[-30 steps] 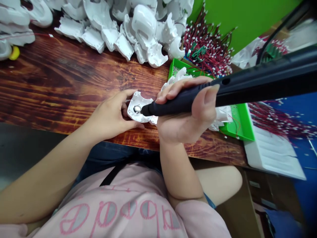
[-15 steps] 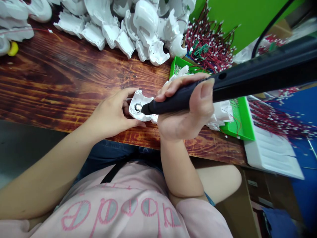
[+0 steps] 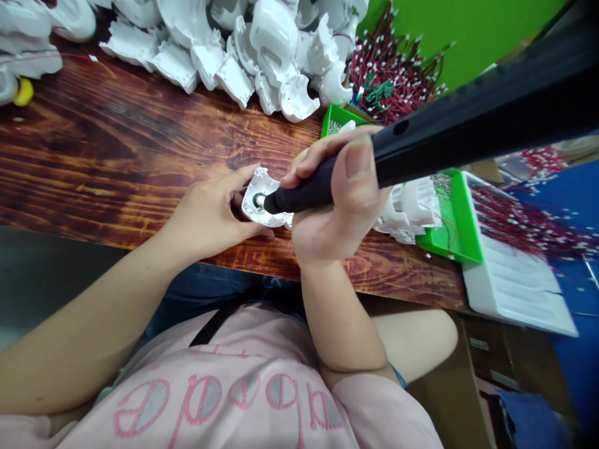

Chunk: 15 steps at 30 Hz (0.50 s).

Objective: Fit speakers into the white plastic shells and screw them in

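My left hand (image 3: 210, 209) grips a small white plastic shell (image 3: 263, 179) by its left side, low over the wooden table. A round metal-and-black part (image 3: 258, 199) sits inside the shell. In my right hand (image 3: 344, 199) is a black electric screwdriver (image 3: 309, 189), its fingers wrapped round the barrel. The driver slants down to the left, and its nose is at the shell, beside the round part. Whatever lies under the nose is hidden.
White plastic shells (image 3: 276, 47) are heaped along the back of the wooden table (image 3: 116, 143). Bundles of red wires (image 3: 397, 68) lie at the back right. A green tray (image 3: 470, 218) with small metal pieces stands at right, white parts (image 3: 412, 206) beside it, next to a white foam tray (image 3: 519, 287).
My right hand and the screwdriver have shifted slightly left, and the driver's rear end has swung upward in view. My left hand and the shell have barely moved.
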{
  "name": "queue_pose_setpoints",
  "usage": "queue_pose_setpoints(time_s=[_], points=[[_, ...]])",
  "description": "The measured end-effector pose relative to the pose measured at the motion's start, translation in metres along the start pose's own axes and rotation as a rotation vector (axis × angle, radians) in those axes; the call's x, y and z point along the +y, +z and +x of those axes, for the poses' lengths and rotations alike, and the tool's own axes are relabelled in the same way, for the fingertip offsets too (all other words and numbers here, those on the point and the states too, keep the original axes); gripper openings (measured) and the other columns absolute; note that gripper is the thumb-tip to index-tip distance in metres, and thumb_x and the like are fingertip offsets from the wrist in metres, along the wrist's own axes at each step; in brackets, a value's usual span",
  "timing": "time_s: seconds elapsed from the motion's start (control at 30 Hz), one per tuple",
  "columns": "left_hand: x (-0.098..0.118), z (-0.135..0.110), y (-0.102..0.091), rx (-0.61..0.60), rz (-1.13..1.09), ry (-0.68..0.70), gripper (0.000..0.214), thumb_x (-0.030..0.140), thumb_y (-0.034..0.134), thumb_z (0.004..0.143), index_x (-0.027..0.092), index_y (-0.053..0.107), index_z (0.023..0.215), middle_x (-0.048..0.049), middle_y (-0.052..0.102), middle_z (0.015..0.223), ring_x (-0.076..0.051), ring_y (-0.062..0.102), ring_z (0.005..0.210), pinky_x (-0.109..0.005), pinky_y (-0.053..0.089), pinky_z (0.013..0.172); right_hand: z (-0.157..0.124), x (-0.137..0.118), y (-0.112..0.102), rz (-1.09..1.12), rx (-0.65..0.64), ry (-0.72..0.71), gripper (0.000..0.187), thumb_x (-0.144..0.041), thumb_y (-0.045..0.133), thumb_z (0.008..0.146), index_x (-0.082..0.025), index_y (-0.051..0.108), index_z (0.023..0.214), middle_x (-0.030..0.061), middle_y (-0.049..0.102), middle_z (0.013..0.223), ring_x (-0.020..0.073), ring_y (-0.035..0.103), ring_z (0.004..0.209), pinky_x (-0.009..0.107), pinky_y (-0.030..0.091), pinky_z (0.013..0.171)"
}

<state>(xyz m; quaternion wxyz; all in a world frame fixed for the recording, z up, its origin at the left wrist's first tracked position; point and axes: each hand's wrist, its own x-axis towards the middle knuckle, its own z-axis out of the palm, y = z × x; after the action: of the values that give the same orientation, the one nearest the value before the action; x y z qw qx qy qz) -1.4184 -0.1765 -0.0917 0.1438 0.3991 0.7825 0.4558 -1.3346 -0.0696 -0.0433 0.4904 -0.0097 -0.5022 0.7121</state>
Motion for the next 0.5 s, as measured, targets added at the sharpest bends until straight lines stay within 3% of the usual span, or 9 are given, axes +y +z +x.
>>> queue_pose_setpoints(time_s=[0.17,0.27,0.37,0.5], points=[[-0.003,-0.001,0.002,0.019,0.072,0.095,0.043,0.036,0.075,0.068,0.019,0.07,0.108,-0.0069,0.071,0.1,-0.029,0.068,0.101,-0.039,0.053,0.094,0.008,0.02,-0.006,-0.101,-0.043,-0.074,0.032,-0.052,0.08,0.071,-0.034,0.058,0.086,-0.0079,0.058,0.063,0.0156,0.066,0.063,0.034,0.064,0.06],[-0.005,-0.001,0.003,0.023,0.066,0.158,0.038,0.033,0.07,0.072,0.02,0.067,0.108,-0.0063,0.07,0.094,-0.029,0.067,0.106,-0.038,0.051,0.099,0.012,0.027,-0.006,-0.18,-0.036,-0.029,0.034,-0.06,0.074,0.072,-0.034,0.059,0.086,-0.0044,0.061,0.064,0.0237,0.072,0.074,0.043,0.066,0.071],[-0.005,-0.001,0.002,0.014,0.079,0.191,0.031,0.029,0.068,0.073,0.02,0.065,0.103,-0.0059,0.068,0.09,-0.028,0.066,0.108,-0.037,0.05,0.101,0.012,0.027,-0.004,-0.121,-0.062,-0.04,0.04,-0.059,0.079,0.067,-0.033,0.056,0.087,-0.0064,0.059,0.061,0.0224,0.072,0.075,0.043,0.067,0.077],[-0.005,0.0,0.003,0.016,0.081,0.22,0.022,0.029,0.07,0.072,0.02,0.06,0.089,-0.0056,0.068,0.089,-0.027,0.066,0.108,-0.034,0.052,0.098,0.013,0.027,-0.007,-0.148,-0.054,-0.031,0.041,-0.061,0.078,0.066,-0.034,0.056,0.088,-0.0059,0.058,0.062,0.0222,0.07,0.07,0.042,0.067,0.07]])
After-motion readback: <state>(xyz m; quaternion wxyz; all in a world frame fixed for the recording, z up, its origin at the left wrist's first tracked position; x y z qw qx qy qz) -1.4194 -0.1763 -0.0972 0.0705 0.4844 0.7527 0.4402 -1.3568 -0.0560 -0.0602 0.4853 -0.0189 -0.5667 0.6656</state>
